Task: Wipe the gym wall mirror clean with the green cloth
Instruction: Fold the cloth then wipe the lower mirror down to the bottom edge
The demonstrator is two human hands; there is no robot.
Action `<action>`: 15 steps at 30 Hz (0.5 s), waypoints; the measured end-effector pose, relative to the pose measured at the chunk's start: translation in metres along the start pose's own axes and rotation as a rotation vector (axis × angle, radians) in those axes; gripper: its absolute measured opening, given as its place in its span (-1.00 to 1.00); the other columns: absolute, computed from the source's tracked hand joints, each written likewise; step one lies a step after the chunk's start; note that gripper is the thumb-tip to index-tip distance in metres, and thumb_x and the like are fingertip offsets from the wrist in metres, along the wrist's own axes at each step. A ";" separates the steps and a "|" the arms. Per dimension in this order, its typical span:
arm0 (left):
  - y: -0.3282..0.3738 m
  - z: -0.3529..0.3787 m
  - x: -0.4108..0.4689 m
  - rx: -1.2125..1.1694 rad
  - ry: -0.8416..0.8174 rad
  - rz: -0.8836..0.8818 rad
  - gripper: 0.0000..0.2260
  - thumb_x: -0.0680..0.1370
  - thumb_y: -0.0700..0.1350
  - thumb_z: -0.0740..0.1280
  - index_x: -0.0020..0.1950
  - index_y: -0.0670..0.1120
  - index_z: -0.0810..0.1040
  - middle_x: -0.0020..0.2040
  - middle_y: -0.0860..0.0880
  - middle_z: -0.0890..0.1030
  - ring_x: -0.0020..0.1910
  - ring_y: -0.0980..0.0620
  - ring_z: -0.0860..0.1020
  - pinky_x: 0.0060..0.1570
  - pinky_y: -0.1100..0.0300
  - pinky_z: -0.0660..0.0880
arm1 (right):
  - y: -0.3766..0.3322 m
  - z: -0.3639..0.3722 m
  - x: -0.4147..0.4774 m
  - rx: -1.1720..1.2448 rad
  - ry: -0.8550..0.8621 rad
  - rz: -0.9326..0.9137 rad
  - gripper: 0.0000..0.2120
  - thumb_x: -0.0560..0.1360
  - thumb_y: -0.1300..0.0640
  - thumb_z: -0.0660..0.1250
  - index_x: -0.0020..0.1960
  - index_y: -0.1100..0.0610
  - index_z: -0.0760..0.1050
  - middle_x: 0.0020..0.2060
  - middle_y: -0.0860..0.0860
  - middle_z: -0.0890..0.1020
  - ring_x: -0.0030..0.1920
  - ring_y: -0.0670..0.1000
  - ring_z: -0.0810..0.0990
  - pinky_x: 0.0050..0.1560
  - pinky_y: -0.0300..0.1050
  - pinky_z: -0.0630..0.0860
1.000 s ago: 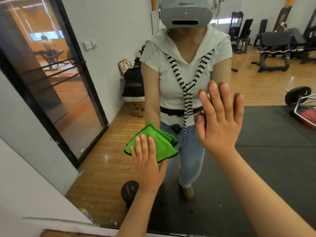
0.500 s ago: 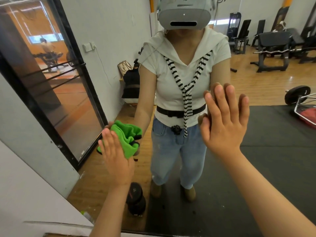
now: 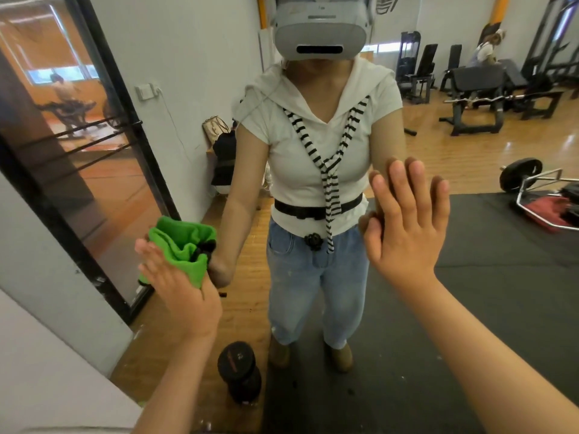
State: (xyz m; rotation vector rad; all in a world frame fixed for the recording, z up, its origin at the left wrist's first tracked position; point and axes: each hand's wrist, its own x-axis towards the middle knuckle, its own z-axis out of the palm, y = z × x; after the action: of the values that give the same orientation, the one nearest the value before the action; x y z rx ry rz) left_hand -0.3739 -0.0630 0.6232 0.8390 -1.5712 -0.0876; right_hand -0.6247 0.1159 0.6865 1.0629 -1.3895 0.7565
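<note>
The gym wall mirror (image 3: 470,292) fills most of the view and reflects a person in a white top and jeans. My left hand (image 3: 178,286) presses the bunched green cloth (image 3: 183,245) flat against the glass at the lower left, near the reflected black door frame. My right hand (image 3: 407,227) rests open on the mirror at the right, fingers spread and pointing up, holding nothing.
A white wall (image 3: 47,355) borders the mirror at the left. Reflected in the glass are a black dumbbell (image 3: 239,371) on the wooden floor, a dark mat, a barbell with a plate (image 3: 521,175) and weight benches (image 3: 476,98) at the back.
My left hand has slid the cloth leftwards across the glass, and the cloth has bunched up from a flat fold. My right hand has stayed pressed in about the same place.
</note>
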 end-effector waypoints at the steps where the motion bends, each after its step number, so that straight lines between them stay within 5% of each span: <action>1: 0.009 0.003 -0.006 -0.022 -0.012 -0.038 -0.28 0.54 -0.27 0.23 0.58 -0.37 -0.11 0.59 -0.35 -0.03 0.60 -0.20 -0.12 0.56 0.14 -0.29 | 0.000 0.000 0.000 0.000 0.001 0.000 -0.47 0.63 0.08 0.07 0.59 0.08 0.14 0.62 -0.07 -0.01 0.61 0.03 0.00 0.58 0.13 -0.05; 4: 0.019 0.019 -0.031 0.086 -0.158 0.237 -0.37 0.68 -0.08 0.06 0.63 -0.18 -0.24 0.62 -0.13 -0.20 0.61 0.02 -0.25 0.57 0.08 -0.28 | 0.001 0.001 0.001 -0.006 0.003 -0.009 -0.46 0.63 0.09 0.08 0.60 0.08 0.12 0.62 -0.06 0.00 0.61 0.04 0.00 0.58 0.13 -0.05; 7: 0.001 0.015 -0.022 0.291 -0.246 0.640 -0.46 0.74 0.07 -0.18 0.63 -0.16 -0.25 0.64 -0.08 -0.27 0.62 -0.02 -0.23 0.57 0.01 -0.25 | 0.001 0.001 0.000 -0.004 -0.001 -0.002 -0.49 0.64 0.09 0.08 0.58 0.10 0.17 0.62 -0.06 0.00 0.61 0.04 0.00 0.58 0.13 -0.05; 9: 0.021 0.010 0.010 0.206 -0.156 0.600 -0.45 0.73 0.00 -0.09 0.63 -0.14 -0.27 0.64 -0.06 -0.27 0.61 0.05 -0.25 0.57 0.06 -0.28 | 0.000 0.001 0.001 -0.011 0.000 -0.001 -0.51 0.64 0.09 0.07 0.56 0.12 0.19 0.62 -0.06 0.00 0.61 0.04 0.00 0.58 0.13 -0.06; 12: 0.084 0.019 0.063 -0.007 0.026 0.272 -0.34 0.67 -0.01 0.13 0.60 -0.16 -0.20 0.60 -0.12 -0.19 0.56 0.18 -0.32 0.55 0.12 -0.33 | 0.001 0.000 0.001 -0.013 -0.010 -0.004 -0.51 0.65 0.08 0.05 0.56 0.12 0.19 0.62 -0.06 -0.01 0.61 0.04 0.00 0.58 0.12 -0.07; 15: 0.105 0.031 0.055 0.170 -0.056 0.587 -0.11 0.57 -0.07 0.30 0.61 -0.08 -0.34 0.61 -0.01 -0.33 0.58 0.07 -0.34 0.55 0.04 -0.33 | 0.002 0.000 0.000 -0.001 -0.001 -0.008 -0.51 0.66 0.08 0.05 0.58 0.11 0.16 0.62 -0.05 0.00 0.61 0.04 0.01 0.58 0.14 -0.06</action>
State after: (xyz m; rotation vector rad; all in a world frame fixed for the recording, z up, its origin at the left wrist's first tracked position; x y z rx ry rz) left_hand -0.4462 -0.0298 0.7161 0.4774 -1.8383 0.4532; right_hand -0.6264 0.1161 0.6871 1.0671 -1.3857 0.7492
